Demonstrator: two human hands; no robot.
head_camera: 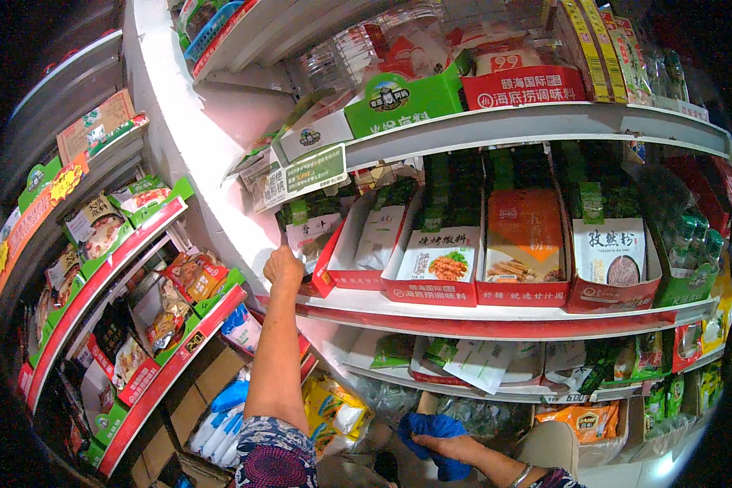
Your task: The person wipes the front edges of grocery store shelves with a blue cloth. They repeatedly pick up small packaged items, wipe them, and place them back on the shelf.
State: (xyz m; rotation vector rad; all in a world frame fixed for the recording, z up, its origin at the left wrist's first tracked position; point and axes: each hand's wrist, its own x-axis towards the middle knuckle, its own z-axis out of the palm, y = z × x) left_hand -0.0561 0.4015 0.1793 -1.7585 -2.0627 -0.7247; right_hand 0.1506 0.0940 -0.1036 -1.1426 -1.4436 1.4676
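Note:
My left hand [283, 266] reaches to the left end of the middle shelf, beside a red display box of seasoning packets [313, 244]. Its fingers are curled at the box's edge; whether they grip it cannot be seen. Low in front of me, my right hand [442, 444] clutches a crumpled blue cloth [434, 427]. Upright black-and-white and orange seasoning packets [524, 235] stand in red and white boxes along the same shelf. A packet with a bowl of brown powder pictured on it [609, 250] is farther right.
A white pillar [177, 122] stands between the shelves and a left rack with a red edge strip [158, 378]. A green display box [402, 107] is on the upper shelf. Below lie yellow packages [332, 405], blue-and-white bags [222, 421] and an orange package [579, 421].

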